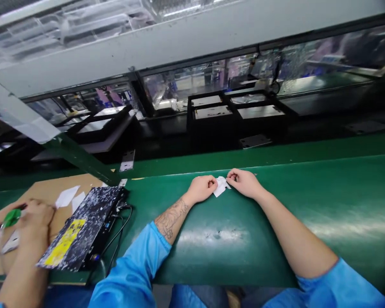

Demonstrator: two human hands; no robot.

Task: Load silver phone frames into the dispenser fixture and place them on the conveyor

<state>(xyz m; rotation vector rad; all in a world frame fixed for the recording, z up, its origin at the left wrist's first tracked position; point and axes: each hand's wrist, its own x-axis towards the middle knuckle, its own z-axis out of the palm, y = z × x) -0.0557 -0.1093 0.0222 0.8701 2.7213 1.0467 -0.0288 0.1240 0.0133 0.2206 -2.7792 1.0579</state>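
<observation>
Both my hands rest on the green belt (324, 205) near its far edge. My left hand (201, 188) and my right hand (244, 181) each pinch a side of a small white crumpled piece of paper or film (221, 186) that lies between them on the belt. The fingers of both hands are curled closed on it. My forearms come out of blue sleeves.
To the left lies a black flat device (83, 222) with a yellow label and trailing cables. Beyond it a co-worker's hand (35, 218) works on a brown board (45, 190) with white slips. Black trays (234, 113) stand behind the belt.
</observation>
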